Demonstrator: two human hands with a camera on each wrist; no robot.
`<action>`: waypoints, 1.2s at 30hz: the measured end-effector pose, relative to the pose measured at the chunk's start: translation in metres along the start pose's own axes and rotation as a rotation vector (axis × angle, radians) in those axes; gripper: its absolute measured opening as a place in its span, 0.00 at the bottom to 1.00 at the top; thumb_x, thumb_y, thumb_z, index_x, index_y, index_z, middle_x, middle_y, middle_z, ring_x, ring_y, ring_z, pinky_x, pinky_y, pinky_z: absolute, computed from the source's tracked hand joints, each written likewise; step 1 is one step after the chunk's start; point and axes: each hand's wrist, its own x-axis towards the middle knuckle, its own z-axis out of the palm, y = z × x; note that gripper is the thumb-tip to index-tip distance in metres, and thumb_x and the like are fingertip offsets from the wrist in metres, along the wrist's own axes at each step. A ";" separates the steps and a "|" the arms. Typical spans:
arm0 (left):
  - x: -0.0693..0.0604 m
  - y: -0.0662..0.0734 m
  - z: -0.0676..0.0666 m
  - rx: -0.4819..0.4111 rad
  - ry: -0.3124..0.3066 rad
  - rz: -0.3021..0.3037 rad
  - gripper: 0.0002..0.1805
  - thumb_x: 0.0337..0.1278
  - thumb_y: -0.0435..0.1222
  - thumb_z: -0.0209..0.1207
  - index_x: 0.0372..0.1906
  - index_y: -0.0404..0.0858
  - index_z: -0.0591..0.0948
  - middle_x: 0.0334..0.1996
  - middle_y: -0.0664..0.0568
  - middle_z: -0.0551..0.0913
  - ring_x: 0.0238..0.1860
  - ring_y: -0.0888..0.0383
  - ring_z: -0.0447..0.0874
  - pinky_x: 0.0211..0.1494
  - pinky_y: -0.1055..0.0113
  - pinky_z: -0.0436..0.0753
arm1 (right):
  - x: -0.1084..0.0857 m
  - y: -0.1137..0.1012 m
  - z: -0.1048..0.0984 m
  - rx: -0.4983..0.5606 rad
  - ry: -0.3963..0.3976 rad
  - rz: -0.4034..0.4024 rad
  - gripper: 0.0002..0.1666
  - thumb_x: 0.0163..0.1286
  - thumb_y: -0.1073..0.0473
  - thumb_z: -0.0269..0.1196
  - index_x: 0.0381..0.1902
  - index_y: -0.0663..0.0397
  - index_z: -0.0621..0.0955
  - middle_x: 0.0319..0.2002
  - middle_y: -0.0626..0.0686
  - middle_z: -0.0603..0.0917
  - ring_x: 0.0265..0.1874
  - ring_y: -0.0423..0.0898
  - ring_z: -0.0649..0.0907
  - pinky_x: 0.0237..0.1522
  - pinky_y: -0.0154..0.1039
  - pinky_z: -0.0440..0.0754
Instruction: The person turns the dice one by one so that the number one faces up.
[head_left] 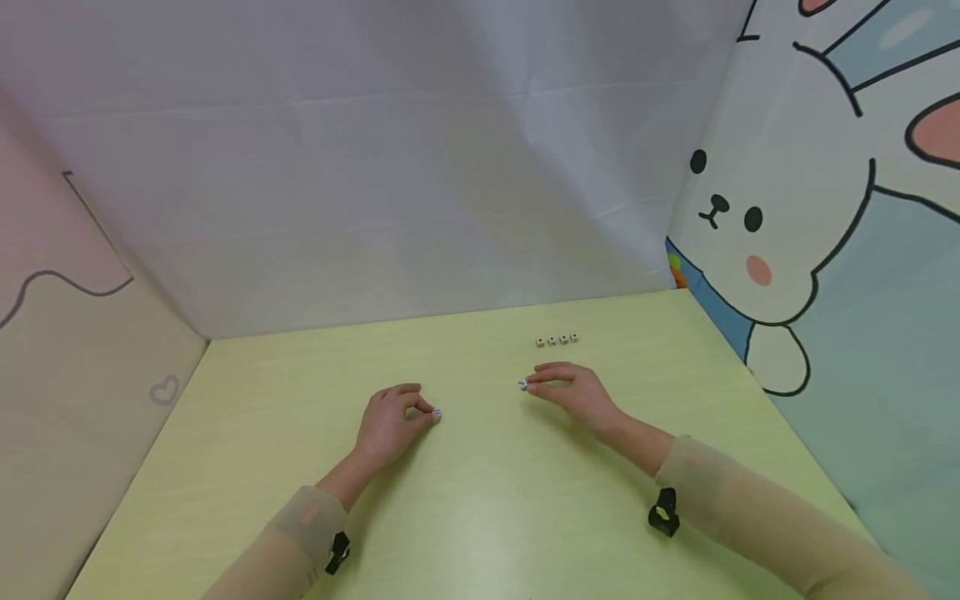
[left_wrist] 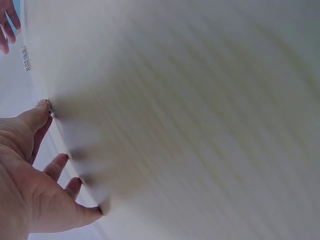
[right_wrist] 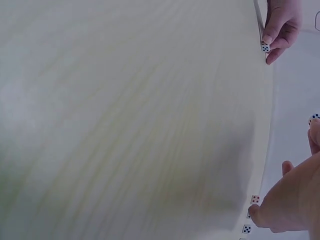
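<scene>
My left hand (head_left: 387,422) pinches a small white die (head_left: 437,412) between thumb and index finger, low over the left-middle of the table. In the left wrist view the other fingertips of that hand (left_wrist: 37,185) come down at the tabletop, and its die (left_wrist: 49,107) is mostly covered. My right hand (head_left: 576,395) pinches a second white die (head_left: 522,384), its fingers pointing left. This die (right_wrist: 314,119) appears at the edge of the right wrist view, raised off the table. Beyond the right hand, several dice (head_left: 558,340) stand in a short row.
The pale yellow table (head_left: 480,500) meets a white cloth wall (head_left: 420,192) at the back. A panel with a cartoon rabbit (head_left: 780,242) borders the right side, and a cream and pink panel (head_left: 82,400) the left. Each sleeve carries a black band (head_left: 663,512) near the wrist.
</scene>
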 end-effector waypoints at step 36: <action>-0.002 -0.003 0.003 -0.013 0.000 0.008 0.06 0.62 0.44 0.70 0.34 0.47 0.89 0.65 0.42 0.79 0.68 0.33 0.69 0.72 0.39 0.65 | -0.010 0.033 0.018 -0.421 0.054 -0.119 0.05 0.62 0.52 0.76 0.36 0.42 0.92 0.68 0.62 0.75 0.75 0.68 0.54 0.74 0.64 0.51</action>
